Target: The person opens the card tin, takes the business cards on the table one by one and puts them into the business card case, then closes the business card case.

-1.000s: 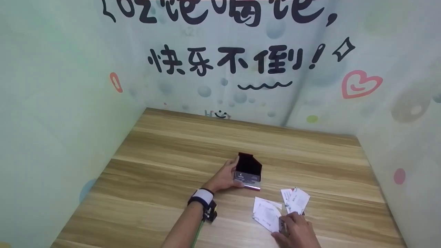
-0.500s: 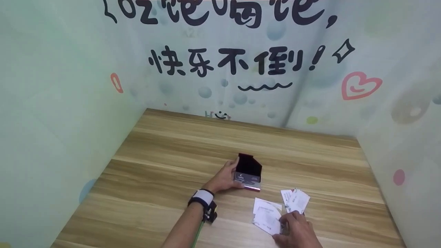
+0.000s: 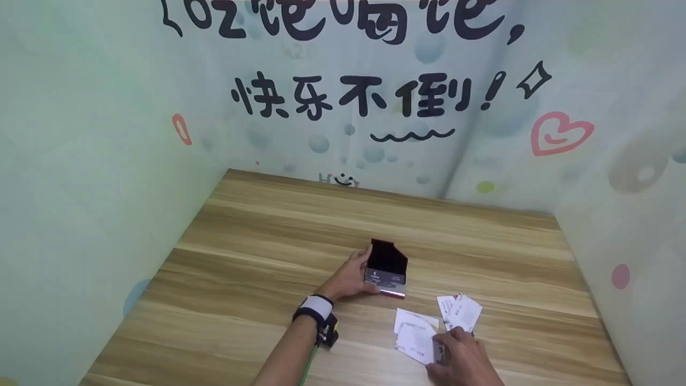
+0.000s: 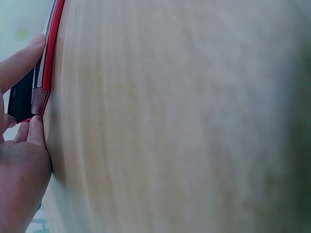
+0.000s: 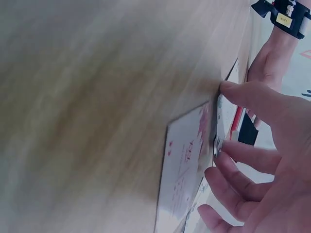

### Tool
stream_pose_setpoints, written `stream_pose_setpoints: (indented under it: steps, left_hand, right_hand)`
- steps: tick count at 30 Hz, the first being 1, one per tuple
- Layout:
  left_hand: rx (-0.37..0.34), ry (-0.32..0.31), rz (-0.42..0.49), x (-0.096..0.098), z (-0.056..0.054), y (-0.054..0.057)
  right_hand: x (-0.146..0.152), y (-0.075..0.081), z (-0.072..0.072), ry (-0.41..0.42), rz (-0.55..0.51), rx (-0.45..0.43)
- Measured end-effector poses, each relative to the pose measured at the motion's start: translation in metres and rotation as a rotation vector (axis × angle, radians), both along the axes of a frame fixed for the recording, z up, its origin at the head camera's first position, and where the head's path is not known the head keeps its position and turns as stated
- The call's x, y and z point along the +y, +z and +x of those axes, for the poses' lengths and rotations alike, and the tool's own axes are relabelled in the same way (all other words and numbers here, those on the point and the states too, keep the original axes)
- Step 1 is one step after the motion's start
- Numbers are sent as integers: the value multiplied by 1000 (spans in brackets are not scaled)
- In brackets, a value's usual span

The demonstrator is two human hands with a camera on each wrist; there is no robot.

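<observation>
My left hand point(image 3: 349, 276) holds an open card case point(image 3: 387, 258) by its left side. The case has a black inner lid standing up and a grey printed card in its lower part; a red edge point(image 4: 52, 53) shows in the left wrist view. Closer to me, my right hand point(image 3: 463, 358) pinches a card by its edges between thumb and fingers. That card, partly covered by the fingers, lies at the right of a white card point(image 3: 414, 340) that overlaps another white card point(image 3: 405, 316). Beyond the right fingertips lie fanned cards point(image 3: 465, 312).
Everything lies on a wood-grain table point(image 3: 257, 236). Light printed walls point(image 3: 332, 134) enclose it at the back and both sides. In the right wrist view, a white card with red print point(image 5: 182, 167) lies flat near the fingers.
The white card by my right hand has shifted and turned slightly, moving a little to the right with the fingers. My left hand and the card case stay put.
</observation>
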State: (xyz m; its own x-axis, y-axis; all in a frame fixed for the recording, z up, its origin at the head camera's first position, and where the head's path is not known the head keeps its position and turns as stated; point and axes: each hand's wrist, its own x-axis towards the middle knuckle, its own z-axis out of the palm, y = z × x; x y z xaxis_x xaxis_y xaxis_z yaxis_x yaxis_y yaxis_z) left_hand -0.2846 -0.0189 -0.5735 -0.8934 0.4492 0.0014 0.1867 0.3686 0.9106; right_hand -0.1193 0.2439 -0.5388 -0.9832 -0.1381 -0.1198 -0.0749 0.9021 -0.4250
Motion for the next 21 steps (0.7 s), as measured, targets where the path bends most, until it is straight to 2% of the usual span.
stream_pose_setpoints:
  steps: [6, 13, 21]
  left_hand:
    - [6, 3, -37, -1, 1, 1]
    - [-4, 14, -37, -2, 3, 1]
    - [8, -1, -23, -1, 1, 1]
  right_hand:
    - [-1, -2, 3, 110, 57, 157]
    - [-2, -6, 1, 192, 151, 385]
    - [0, -5, -16, 245, 111, 705]
